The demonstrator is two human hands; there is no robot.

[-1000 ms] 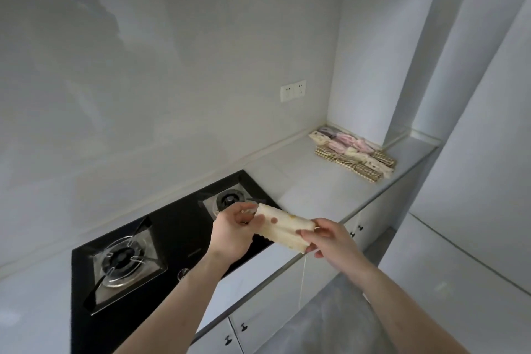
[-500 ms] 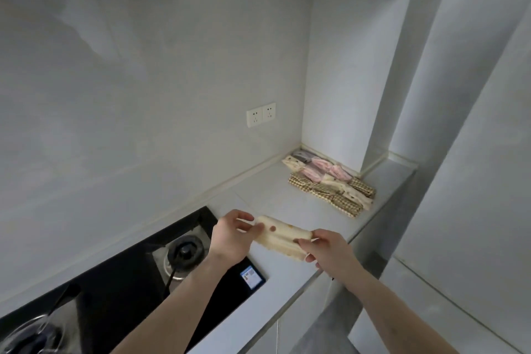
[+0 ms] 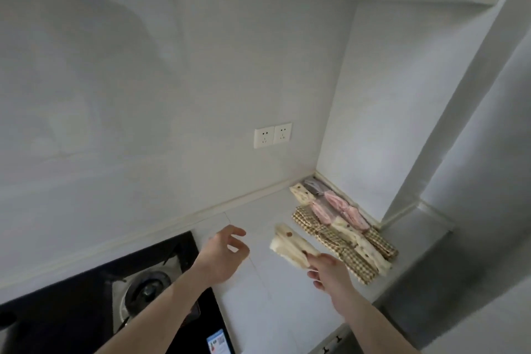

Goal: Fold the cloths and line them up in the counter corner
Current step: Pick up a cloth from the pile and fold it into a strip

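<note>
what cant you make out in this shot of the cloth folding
Head view only:
- Right hand: its grip on the folded cloth is hidden beneath the cloth.
- Cloth row in the corner: exact count unclear, overlapping and small.
- Stove: cut off by left and bottom edges.
- Sticker: print too small, cut by bottom edge.

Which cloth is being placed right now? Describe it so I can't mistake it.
Start at the counter corner below the wall sockets, where folded cloths lie in rows. The cream, brown-dotted folded cloth is left of them, the only one off the counter, gripped by the right hand.
</note>
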